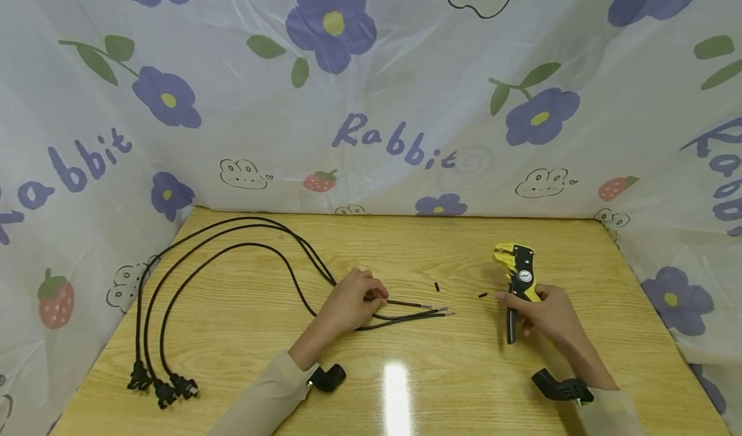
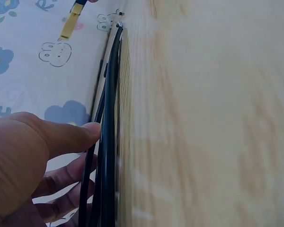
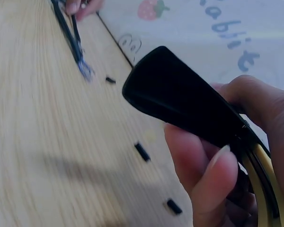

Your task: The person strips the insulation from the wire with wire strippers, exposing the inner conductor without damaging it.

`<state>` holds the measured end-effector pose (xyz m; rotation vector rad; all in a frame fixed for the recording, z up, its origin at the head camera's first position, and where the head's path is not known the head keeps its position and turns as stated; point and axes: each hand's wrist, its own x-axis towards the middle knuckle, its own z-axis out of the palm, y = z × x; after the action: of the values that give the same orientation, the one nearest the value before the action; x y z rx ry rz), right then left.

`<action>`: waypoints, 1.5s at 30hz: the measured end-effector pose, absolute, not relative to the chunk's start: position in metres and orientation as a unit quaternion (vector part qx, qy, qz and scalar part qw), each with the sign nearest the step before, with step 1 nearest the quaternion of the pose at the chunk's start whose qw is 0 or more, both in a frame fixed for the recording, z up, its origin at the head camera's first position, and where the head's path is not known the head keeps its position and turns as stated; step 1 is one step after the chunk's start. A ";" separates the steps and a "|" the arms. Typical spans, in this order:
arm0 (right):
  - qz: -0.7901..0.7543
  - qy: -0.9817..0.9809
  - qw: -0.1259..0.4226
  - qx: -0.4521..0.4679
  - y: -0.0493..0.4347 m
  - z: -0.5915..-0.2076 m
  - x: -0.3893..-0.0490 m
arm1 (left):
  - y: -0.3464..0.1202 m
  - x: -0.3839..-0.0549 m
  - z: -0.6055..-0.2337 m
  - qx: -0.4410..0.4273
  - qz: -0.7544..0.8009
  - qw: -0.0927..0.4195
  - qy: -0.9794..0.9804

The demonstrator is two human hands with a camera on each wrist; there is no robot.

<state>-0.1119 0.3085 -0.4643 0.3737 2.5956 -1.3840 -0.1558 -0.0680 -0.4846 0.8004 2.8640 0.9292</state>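
My left hand [image 1: 350, 301] pinches one black cable [image 1: 400, 303] a little behind its bare, greyish end. Two more black cables [image 1: 406, 320] run beside it, their stripped ends lying close together on the table. The left wrist view has the thumb [image 2: 71, 137] against a cable [image 2: 108, 142], with fingers partly hidden behind the cables. My right hand [image 1: 547, 317] grips a yellow and black wire stripper [image 1: 523, 275], held with its head pointing away from me. A black handle [image 3: 175, 90] of the stripper fills much of the right wrist view, between thumb and fingers.
Small black pieces of insulation [image 1: 437, 286] lie between the hands; the right wrist view has several such bits [image 3: 142, 151]. The cables curve left to black plugs [image 1: 165, 391] near the front left. A floral curtain [image 1: 394, 88] hangs behind the wooden table [image 1: 464, 378].
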 end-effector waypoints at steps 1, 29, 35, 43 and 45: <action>-0.458 0.875 0.087 0.129 0.311 -0.465 -0.112 | -0.068 -0.156 -0.485 0.257 0.298 0.013 0.919; -0.278 0.948 0.086 0.129 0.356 -0.478 -0.117 | -0.116 -0.151 -0.470 0.206 0.345 -0.072 0.913; -0.258 0.954 0.095 0.120 0.359 -0.476 -0.117 | -0.132 -0.154 -0.471 0.204 0.347 -0.089 0.911; -0.217 0.969 0.048 0.111 0.358 -0.479 -0.112 | -0.153 -0.154 -0.469 0.180 0.355 -0.092 0.913; -0.211 0.971 0.028 0.113 0.354 -0.479 -0.109 | -0.158 -0.154 -0.469 0.175 0.350 -0.095 0.915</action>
<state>-0.1090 0.3544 -0.4793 0.3482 2.9962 -0.6500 -0.1536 -0.1584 -0.4689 0.5865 3.0630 1.1719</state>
